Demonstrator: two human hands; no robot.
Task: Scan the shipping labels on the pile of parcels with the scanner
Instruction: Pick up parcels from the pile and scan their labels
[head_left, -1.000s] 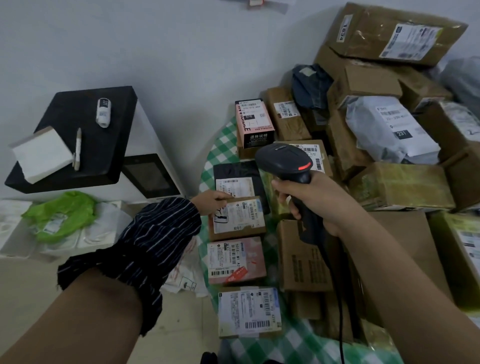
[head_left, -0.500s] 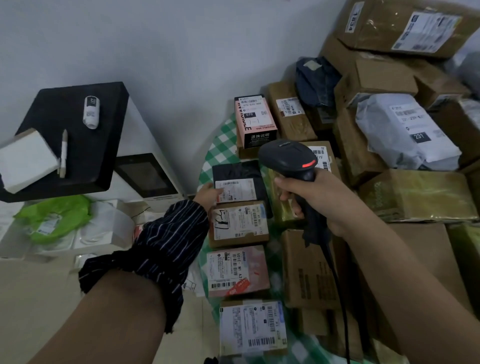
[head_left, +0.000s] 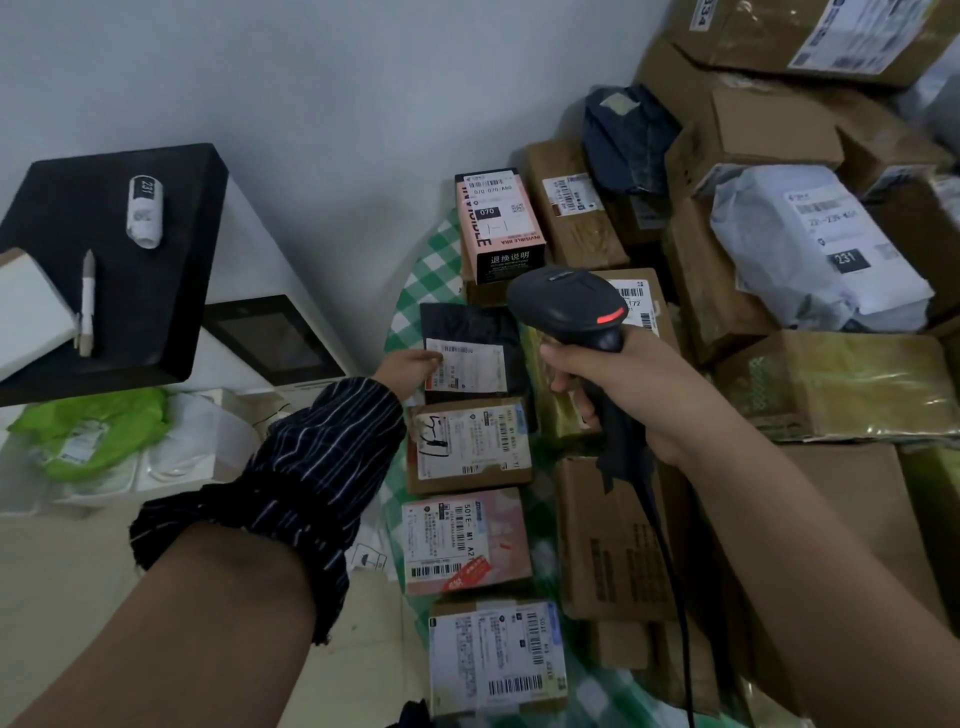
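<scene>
My right hand (head_left: 639, 395) grips the handle of a black corded scanner (head_left: 566, 306), whose head hangs over the parcels and points away and to the left. My left hand (head_left: 410, 366), in a striped sleeve, holds the left edge of a flat black parcel (head_left: 467, 325), thumb on its white shipping label (head_left: 470, 366). Nearer to me in the same row lie a brown box (head_left: 467, 447), a pink parcel (head_left: 467, 540) and another labelled box (head_left: 498, 660), labels up. A pink and black box (head_left: 498, 223) lies beyond the black parcel.
A tall pile of brown boxes (head_left: 753, 130) and a grey bag (head_left: 810, 249) fills the right side on a green checked cloth (head_left: 431, 265). At left stands a black-topped white cabinet (head_left: 104, 260) with a roll, a pen and a white box; a green bag (head_left: 88, 431) lies below.
My left hand has moved from the brown box up to the black parcel behind it. The scanner has shifted slightly forward with my right hand still gripping it.
</scene>
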